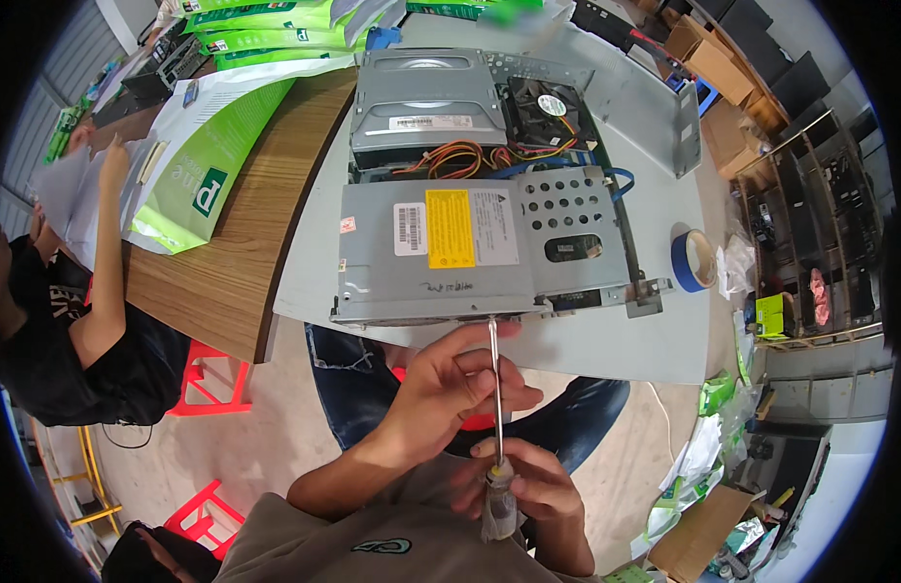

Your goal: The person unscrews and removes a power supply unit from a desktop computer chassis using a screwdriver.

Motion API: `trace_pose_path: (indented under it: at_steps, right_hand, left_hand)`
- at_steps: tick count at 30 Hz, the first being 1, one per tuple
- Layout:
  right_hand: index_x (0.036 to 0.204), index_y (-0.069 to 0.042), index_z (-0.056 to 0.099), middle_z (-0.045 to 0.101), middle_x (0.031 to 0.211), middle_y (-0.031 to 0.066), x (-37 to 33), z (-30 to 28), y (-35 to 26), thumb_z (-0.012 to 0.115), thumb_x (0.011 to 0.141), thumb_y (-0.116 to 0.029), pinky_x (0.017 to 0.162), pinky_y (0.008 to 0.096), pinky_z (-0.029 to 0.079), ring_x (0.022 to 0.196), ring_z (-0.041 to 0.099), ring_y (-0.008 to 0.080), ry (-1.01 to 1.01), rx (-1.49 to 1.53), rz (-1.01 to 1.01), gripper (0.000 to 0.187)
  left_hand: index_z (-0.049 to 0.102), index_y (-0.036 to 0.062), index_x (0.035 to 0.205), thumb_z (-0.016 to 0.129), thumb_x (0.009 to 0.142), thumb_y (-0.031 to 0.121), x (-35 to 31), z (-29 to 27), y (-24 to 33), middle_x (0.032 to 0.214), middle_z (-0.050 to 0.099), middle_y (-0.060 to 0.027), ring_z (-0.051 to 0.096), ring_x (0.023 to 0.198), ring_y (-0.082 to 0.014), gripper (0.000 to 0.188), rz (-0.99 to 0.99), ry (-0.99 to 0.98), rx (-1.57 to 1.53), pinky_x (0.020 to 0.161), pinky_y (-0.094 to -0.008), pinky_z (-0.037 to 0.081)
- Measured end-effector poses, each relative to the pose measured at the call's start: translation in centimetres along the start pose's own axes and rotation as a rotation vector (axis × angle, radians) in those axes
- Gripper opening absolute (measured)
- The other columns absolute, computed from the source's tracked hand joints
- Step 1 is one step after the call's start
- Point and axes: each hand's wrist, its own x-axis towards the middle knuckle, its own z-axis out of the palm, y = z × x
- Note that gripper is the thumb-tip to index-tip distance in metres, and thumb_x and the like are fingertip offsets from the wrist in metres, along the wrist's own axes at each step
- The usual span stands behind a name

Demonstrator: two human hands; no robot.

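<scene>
An opened computer case point(655, 291) lies on the table in front of me. At its near side sits a flat silver drive point(373, 257) with white and yellow labels. A screwdriver point(497, 418) points away from me, its tip at the drive's near edge; whether it sits in a screw cannot be seen. My right hand point(533, 486) is closed around the clear handle near my chest. Close under the drive's edge, my left hand point(455, 379) has its thumb and bent fingers about the metal shaft, the index finger stretched towards the case.
Inside the case are a black fan point(548, 112), coloured cables point(455, 155) and another metal box point(426, 92). A tape roll point(693, 260) stands on the grey table's right side. Green-white packages point(217, 175) lie on the wooden table at left, where another person point(101, 340) handles paper.
</scene>
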Motion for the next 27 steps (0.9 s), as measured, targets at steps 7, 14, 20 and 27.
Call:
trace_pose_path:
  at_steps: [7,14,20,27]
  right_hand:
    - [0.138,0.003,0.048,0.065,0.105,0.0204,-1.0,-1.1,0.2,0.068,0.086,0.006,0.075,0.035,0.058,0.086,0.071,0.0268,0.066,-0.333,-0.083,0.055]
    - [0.132,0.003,0.052,0.067,0.094,0.0186,-1.1,-0.2,0.8,0.071,0.082,0.007,0.063,0.0323,0.055,0.073,0.07,0.025,0.244,-0.444,-0.133,0.053]
    - [0.132,0.003,0.056,0.065,0.099,0.0135,-2.5,-1.3,0.7,0.071,0.082,0.012,0.07,0.0295,0.057,0.082,0.067,0.0175,0.216,-0.44,-0.134,0.053]
    - [0.132,0.001,0.056,0.066,0.099,0.0116,-7.0,-4.9,0.8,0.071,0.083,0.011,0.07,0.0296,0.057,0.085,0.066,0.0179,0.292,-0.51,-0.163,0.052]
  left_hand:
    - [0.044,-0.0042,0.14,0.063,0.096,0.02,0.5,0.7,0.6,0.12,0.063,-0.018,0.064,0.112,-0.035,0.054,0.043,0.066,0.036,0.096,-0.049,0.054]
    - [0.049,-0.0048,0.132,0.056,0.1,0.032,0.4,1.3,0.3,0.116,0.064,-0.0162,0.067,0.106,-0.0343,0.049,0.098,0.13,0.021,0.092,-0.0489,0.056]
    - [0.059,-0.0013,0.115,0.058,0.1,0.033,1.0,1.5,-0.9,0.097,0.068,-0.0133,0.07,0.089,-0.0302,0.038,0.112,0.205,0.148,0.081,-0.0437,0.059]
    - [0.067,0.0016,0.099,0.071,0.086,0.009,4.7,6.8,-2.7,0.086,0.069,-0.0122,0.07,0.075,-0.0235,0.016,0.809,0.08,1.179,0.064,-0.0337,0.054]
